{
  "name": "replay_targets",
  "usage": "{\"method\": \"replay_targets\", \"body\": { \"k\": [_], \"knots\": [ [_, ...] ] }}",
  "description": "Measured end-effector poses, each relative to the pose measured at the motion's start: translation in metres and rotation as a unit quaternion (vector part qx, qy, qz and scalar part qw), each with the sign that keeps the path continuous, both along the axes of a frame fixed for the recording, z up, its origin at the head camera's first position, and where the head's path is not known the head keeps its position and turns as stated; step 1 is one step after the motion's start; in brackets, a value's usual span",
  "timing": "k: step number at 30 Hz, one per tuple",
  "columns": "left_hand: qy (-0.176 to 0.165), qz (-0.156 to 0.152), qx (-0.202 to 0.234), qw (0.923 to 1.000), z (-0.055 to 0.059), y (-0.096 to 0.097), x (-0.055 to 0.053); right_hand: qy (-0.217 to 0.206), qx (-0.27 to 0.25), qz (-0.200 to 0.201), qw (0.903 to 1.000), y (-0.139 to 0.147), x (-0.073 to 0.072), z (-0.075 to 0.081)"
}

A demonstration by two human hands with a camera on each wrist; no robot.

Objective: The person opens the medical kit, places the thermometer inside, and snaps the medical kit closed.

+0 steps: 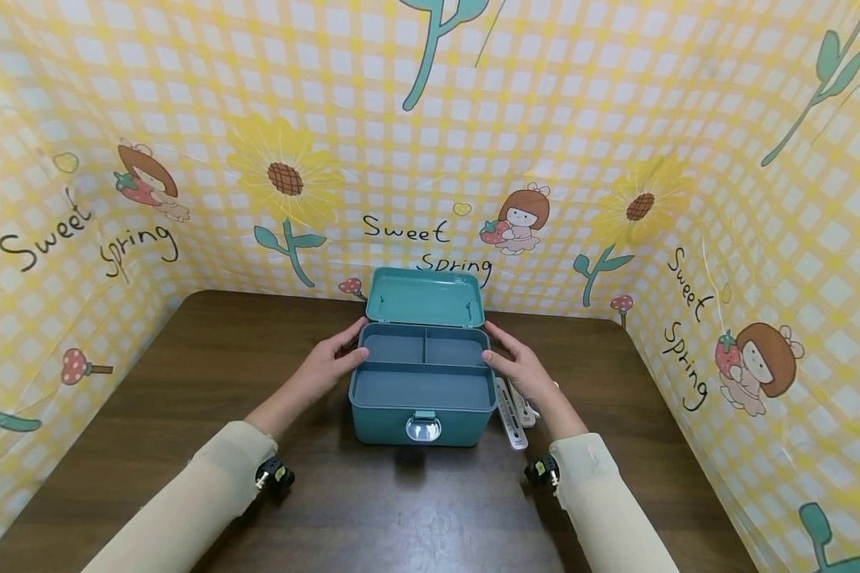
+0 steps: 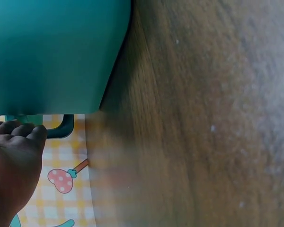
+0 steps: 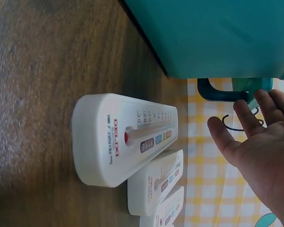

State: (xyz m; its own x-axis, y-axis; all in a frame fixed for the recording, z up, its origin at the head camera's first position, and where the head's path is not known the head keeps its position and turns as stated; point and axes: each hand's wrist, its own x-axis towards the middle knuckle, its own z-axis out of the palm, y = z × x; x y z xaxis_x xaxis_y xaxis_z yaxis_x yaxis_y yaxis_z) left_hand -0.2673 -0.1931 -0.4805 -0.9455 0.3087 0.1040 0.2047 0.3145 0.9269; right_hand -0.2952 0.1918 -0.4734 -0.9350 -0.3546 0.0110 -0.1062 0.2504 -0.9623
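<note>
A teal storage box [image 1: 419, 428] stands on the table with its lid [image 1: 425, 296] tipped back and its round clear latch facing me. Inside its rim lies a blue-grey tray [image 1: 423, 387] split into one long front compartment and two smaller back ones. My left hand [image 1: 332, 356] is at the box's left side, thumb at the rim; its fingers reach toward the back corner. On the opposite side my right hand [image 1: 521, 364] has its thumb at the rim, and its fingers look spread and only slightly bent in the right wrist view.
White thermometers [image 3: 132, 135] lie on the table right of the box, partly under my right forearm in the head view. The lid's handle [image 3: 220, 92] hangs behind the box. Yellow checked cloth [image 1: 430, 143] walls the brown table [image 1: 258, 342] at back and sides.
</note>
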Motion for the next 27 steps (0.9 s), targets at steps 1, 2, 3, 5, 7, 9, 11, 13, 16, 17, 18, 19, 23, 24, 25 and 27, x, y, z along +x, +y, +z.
{"method": "replay_targets", "body": {
  "k": [1,2,3,5,7,9,11,13,16,17,18,19,23,24,25,27],
  "knots": [
    [0.0,0.002,-0.002,1.0,0.0,0.0,0.0,-0.001,-0.001,-0.002,1.0,0.0,0.0,-0.001],
    [0.0,0.004,-0.003,1.0,0.0,0.001,-0.001,-0.001,-0.002,-0.003,1.0,0.001,0.0,-0.001],
    [0.001,0.006,-0.006,1.0,0.0,0.001,0.0,-0.002,-0.003,-0.004,1.0,0.001,0.0,-0.001],
    [0.001,0.01,-0.009,0.9999,0.001,0.002,-0.001,-0.003,-0.006,-0.005,1.0,0.001,0.0,-0.002],
    [0.0,0.014,-0.012,0.9998,0.001,0.002,0.0,-0.002,-0.007,-0.005,1.0,0.002,0.001,-0.003],
    [-0.001,0.016,-0.016,0.9997,0.001,0.002,-0.001,-0.001,-0.008,-0.004,1.0,0.002,0.001,-0.004],
    [-0.005,0.017,-0.016,0.9997,0.001,0.003,-0.001,0.001,-0.01,-0.003,0.9999,0.003,0.002,-0.004],
    [-0.008,0.017,-0.016,0.9997,0.001,0.003,0.0,0.0,-0.012,-0.003,0.9999,0.003,0.003,-0.004],
    [-0.012,0.019,-0.014,0.9996,0.003,0.003,0.0,0.002,-0.01,-0.002,0.9999,0.003,0.004,-0.002],
    [-0.013,0.02,-0.014,0.9996,0.004,0.003,0.001,0.005,-0.006,-0.003,1.0,0.003,0.004,-0.001],
    [-0.013,0.021,-0.016,0.9996,0.006,0.003,0.001,0.01,-0.002,-0.004,0.9999,0.003,0.005,0.0],
    [-0.014,0.023,-0.019,0.9995,0.007,0.003,0.002,0.015,0.004,-0.007,0.9999,0.003,0.005,0.001],
    [-0.008,0.036,-0.035,0.9987,0.012,0.004,0.004,0.058,0.055,-0.036,0.9962,0.002,0.009,0.007],
    [-0.005,0.039,-0.039,0.9985,0.013,0.004,0.005,0.072,0.067,-0.045,0.9941,0.002,0.01,0.009],
    [-0.004,0.045,-0.041,0.9982,0.014,0.005,0.006,0.086,0.081,-0.056,0.9914,0.002,0.012,0.01],
    [-0.001,0.055,-0.043,0.9976,0.016,0.007,0.009,0.116,0.107,-0.073,0.9848,0.001,0.015,0.014]
  ]
}}
